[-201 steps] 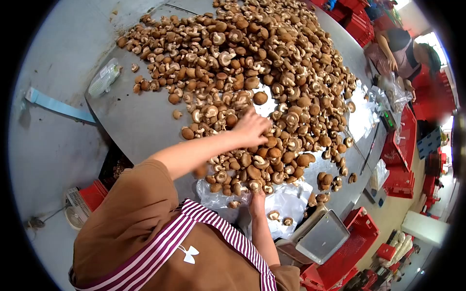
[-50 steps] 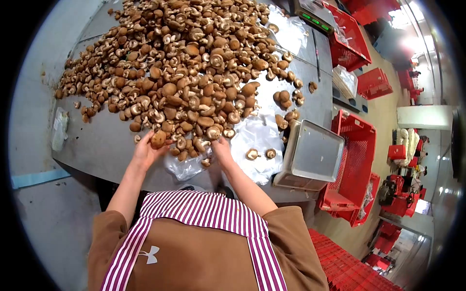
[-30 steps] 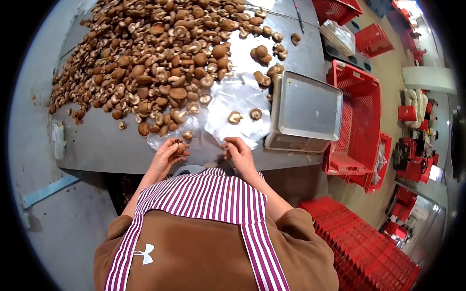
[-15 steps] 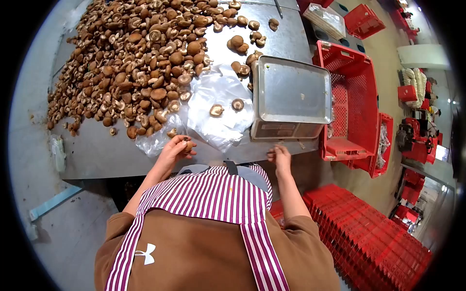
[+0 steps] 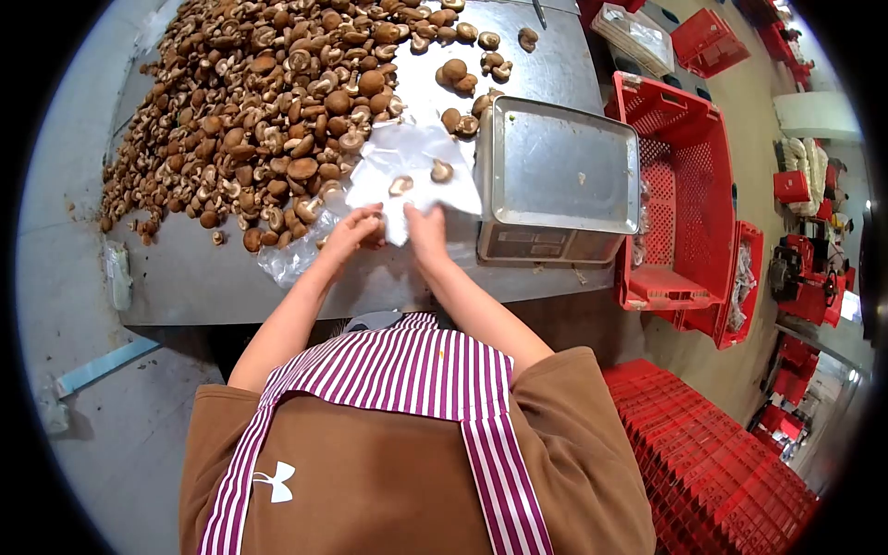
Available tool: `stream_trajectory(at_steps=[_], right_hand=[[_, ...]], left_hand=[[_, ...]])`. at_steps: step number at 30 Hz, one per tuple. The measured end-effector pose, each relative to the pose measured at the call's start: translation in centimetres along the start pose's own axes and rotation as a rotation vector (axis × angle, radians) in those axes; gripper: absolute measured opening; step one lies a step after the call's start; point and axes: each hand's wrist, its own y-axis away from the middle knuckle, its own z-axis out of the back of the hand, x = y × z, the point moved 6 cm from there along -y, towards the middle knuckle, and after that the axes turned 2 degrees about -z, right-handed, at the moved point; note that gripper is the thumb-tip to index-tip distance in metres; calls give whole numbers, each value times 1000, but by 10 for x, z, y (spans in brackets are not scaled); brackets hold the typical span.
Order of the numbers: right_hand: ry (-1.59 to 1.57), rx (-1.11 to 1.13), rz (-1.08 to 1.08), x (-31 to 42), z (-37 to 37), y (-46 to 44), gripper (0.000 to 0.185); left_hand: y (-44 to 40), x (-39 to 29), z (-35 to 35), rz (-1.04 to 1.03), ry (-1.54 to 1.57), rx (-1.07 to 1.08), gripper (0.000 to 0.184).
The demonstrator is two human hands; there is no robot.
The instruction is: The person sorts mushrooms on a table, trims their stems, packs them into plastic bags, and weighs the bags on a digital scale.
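My left hand (image 5: 353, 229) is closed around a brown mushroom (image 5: 375, 240), mostly hidden under the fingers. Just to its right, my right hand (image 5: 425, 231) pinches the near edge of a white plastic bag (image 5: 421, 153). Two mushrooms lie on the bag, one with its pale underside (image 5: 400, 185) showing and another (image 5: 442, 170) to its right. A crumpled clear plastic bag (image 5: 294, 259) lies below my left wrist, beside the big heap of mushrooms (image 5: 250, 120).
A metal tray (image 5: 564, 166) sits on a scale-like box (image 5: 527, 243) right of the bag. Loose mushrooms (image 5: 455, 74) lie on the metal table (image 5: 203, 287) behind it. A red crate (image 5: 661, 203) stands beyond the table's right edge, with stacked red crates (image 5: 703, 444) below.
My right hand has moved up and left from the table's edge onto the bag and grips it. My left hand has risen slightly rightward with its mushroom. The bag's near edge is lifted.
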Motion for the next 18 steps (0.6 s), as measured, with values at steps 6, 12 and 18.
stream_trajectory(at_steps=[6,12,18], right_hand=[[497,81,469,33,-80,11,53],[495,161,444,26,-82,12,47],[631,-61,675,55,-2,-8,29]], left_hand=[[-20,13,46,-66,350,21,25],[-11,18,50,27,307,-112,22],[-11,16,47,3,272,-142,30]])
